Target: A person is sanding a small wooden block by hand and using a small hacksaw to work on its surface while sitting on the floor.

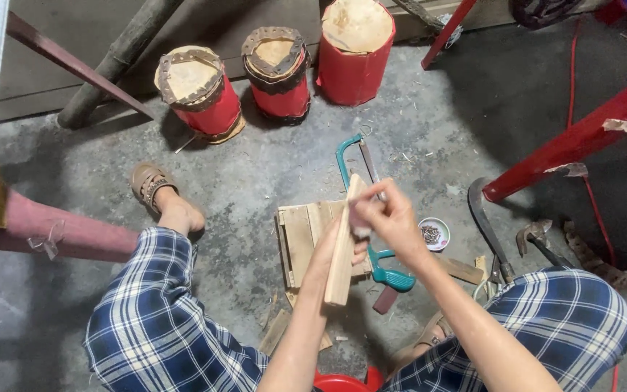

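Note:
A narrow pale wooden strip (342, 254) stands nearly upright in front of me, gripped from behind by my left hand (357, 250), which it mostly hides. My right hand (386, 214) presses a small pale pad (361, 220), possibly sandpaper, against the strip's upper part. Below lies a small flat panel of wooden slats (302, 236) on the concrete floor. A teal-framed hacksaw (353, 156) lies beside the panel, its handle (393, 276) under my right forearm.
Three red drum-like cylinders (201, 91), (279, 72), (357, 47) stand at the back. A small dish of nails (433, 234), a curved blade (484, 221) and a hammer (535, 236) lie to the right. Red metal legs (575, 141) rise right. My sandalled foot (157, 192) rests left.

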